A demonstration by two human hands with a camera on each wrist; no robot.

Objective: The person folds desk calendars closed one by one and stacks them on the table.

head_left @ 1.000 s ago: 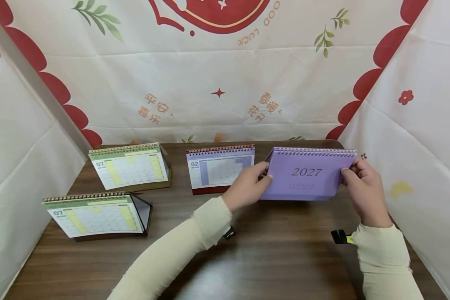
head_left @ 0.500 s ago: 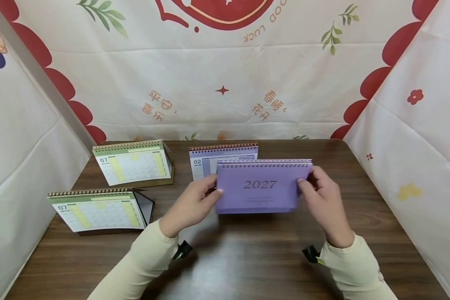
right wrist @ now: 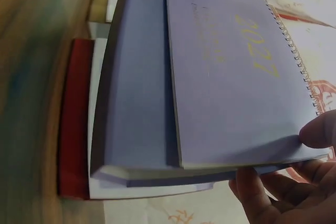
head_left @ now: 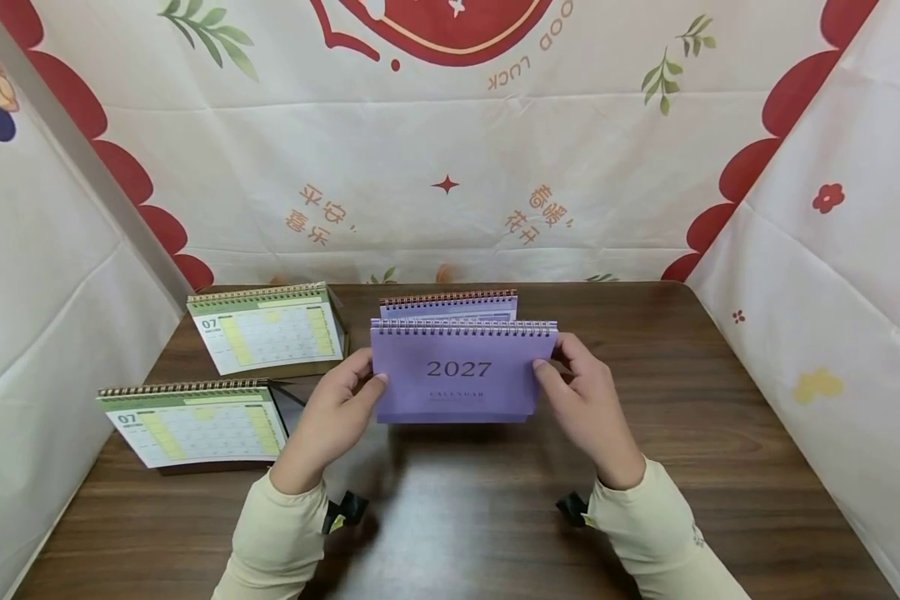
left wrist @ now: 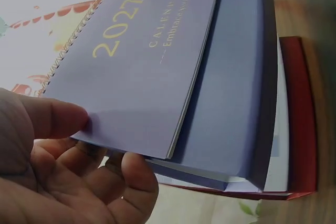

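A purple 2027 desk calendar (head_left: pixel 459 375) with a spiral binding along its top is held between both hands, its cover facing the head camera. My left hand (head_left: pixel 333 421) pinches its left edge, thumb on the cover and fingers behind. At the right edge, my right hand (head_left: pixel 588 408) pinches it in the same way. Both wrist views show the cover (left wrist: pixel 142 66) and the folded purple stand beneath it (right wrist: pixel 139 77). Behind it stands a second calendar with a red base (right wrist: pixel 76 119) and purple page header (head_left: pixel 450 307), mostly hidden in the head view.
Two green-topped calendars open to 07 stand on the left, one farther back (head_left: pixel 270 329) and one nearer (head_left: pixel 195 425); my left forearm is close to the nearer one. The brown wooden table (head_left: pixel 720 467) is bounded by printed white cloth walls (head_left: pixel 435 225) at back and sides.
Both hands have carried the purple 2027 calendar leftward from the table's right side and somewhat nearer. It now overlaps the red-based calendar in the head view.
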